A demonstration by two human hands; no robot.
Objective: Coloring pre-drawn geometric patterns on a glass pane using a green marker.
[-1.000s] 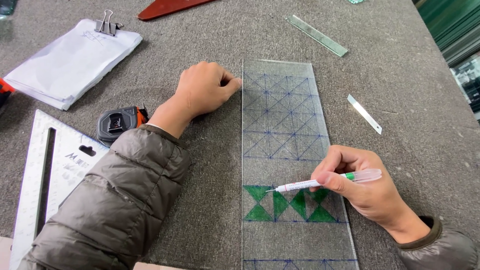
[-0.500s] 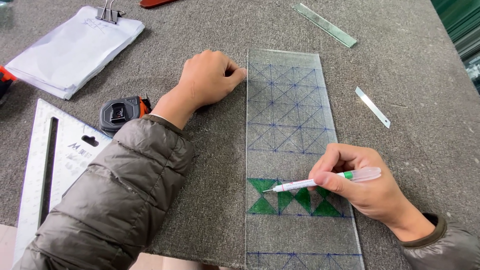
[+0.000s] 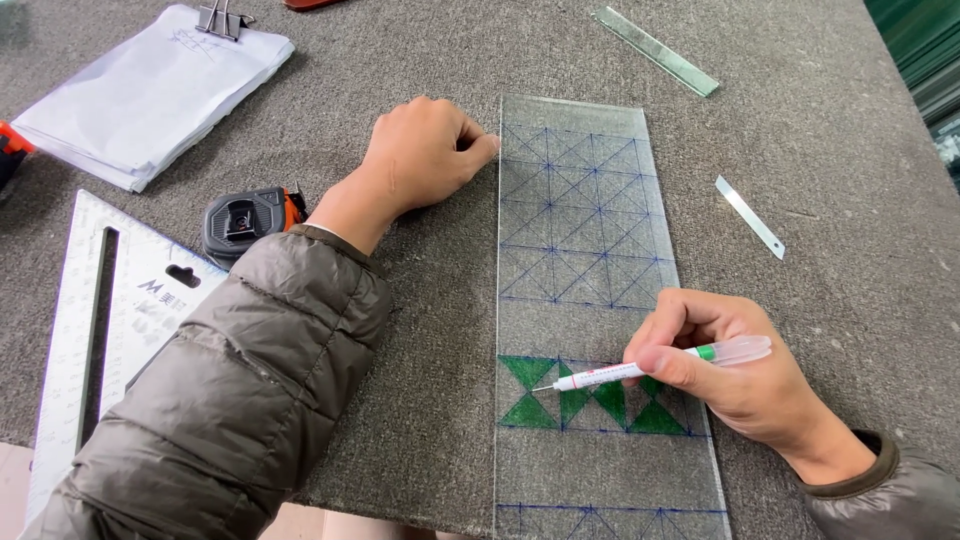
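Grey felt table (image 3: 400, 50): tape measure (image 3: 245, 220), square (image 3: 110, 320) beside left sleeve (image 3: 240, 400).

A single head-worn camera looks steeply down from close above at the grey table (image 3: 850, 180), facing away from the person, both forearms entering from the bottom edge.

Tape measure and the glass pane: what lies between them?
In the head view, the left hand and its wrist lie between the tape measure and the glass pane, fist resting on the grey felt against the pane's left edge.
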